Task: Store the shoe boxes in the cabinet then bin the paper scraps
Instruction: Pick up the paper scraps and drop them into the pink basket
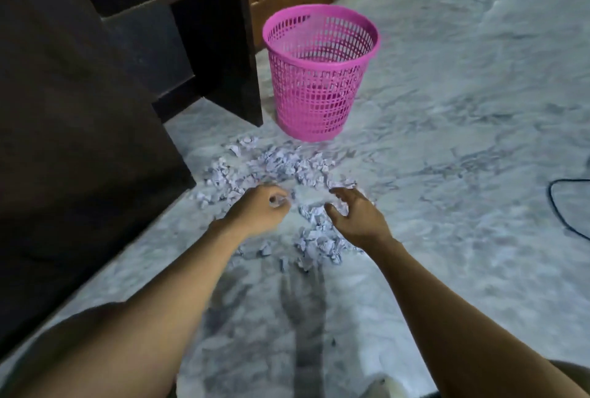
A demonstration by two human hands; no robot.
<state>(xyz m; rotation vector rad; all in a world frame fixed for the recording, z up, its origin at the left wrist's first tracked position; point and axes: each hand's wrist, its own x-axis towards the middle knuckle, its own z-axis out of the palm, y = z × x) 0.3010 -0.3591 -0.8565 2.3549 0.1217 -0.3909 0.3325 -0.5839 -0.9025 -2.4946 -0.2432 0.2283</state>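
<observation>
Both forearms (178, 273) stretch down toward the floor (447, 142). The left hand (260, 207) curls its fingers, pinching a few paper scraps (284, 163). The right hand (354, 215) hovers with fingers spread, likely to scoop more. The pink bin (319, 78) stands just beyond the pile.

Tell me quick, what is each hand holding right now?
Left hand: closed, fingers curled round a few paper scraps.
Right hand: open, fingers spread above the scraps, holding nothing.
</observation>
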